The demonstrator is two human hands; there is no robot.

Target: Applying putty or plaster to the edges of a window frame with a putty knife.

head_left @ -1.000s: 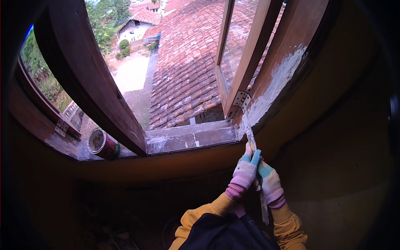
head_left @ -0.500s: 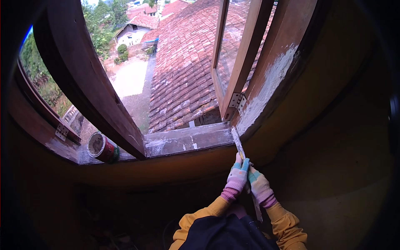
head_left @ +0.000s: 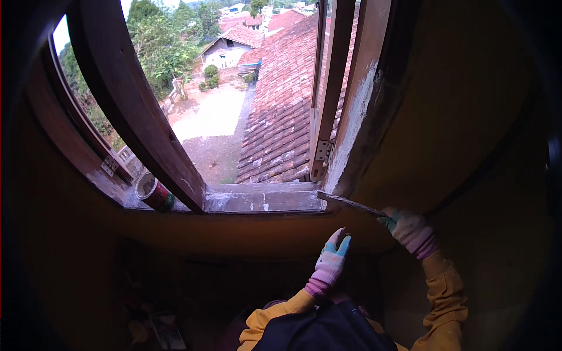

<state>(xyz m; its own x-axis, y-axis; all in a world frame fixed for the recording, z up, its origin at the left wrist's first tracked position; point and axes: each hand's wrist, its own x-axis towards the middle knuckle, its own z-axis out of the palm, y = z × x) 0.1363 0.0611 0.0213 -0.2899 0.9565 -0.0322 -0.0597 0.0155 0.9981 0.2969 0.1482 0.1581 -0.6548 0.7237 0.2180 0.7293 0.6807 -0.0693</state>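
Note:
My right hand [head_left: 408,230], in a pale knit glove with pink cuff and teal fingertips, is closed around a long, narrow flat scraper [head_left: 354,204]. The far tip of the scraper reaches the corner where the window sill [head_left: 246,200] meets the right jamb. Rough white filler [head_left: 355,121] coats that jamb's inner edge. Below the sill, my left hand [head_left: 331,255] hangs in the air with its gloved fingers stretched out and slightly apart, apart from the scraper. The right hand is a little blurred.
An open tin [head_left: 153,192], red and green, leans on the sill left of the dark wooden mullion [head_left: 137,99]. A hinged window sash [head_left: 331,88] stands swung outward at the right. Outside lie a tiled roof [head_left: 281,111] and a yard. Dim clutter lies at lower left.
My right hand has moved right and up with the scraper, which now slants more sideways. My left hand no longer touches the scraper. The view has shifted, bringing the window frame leftward at the right.

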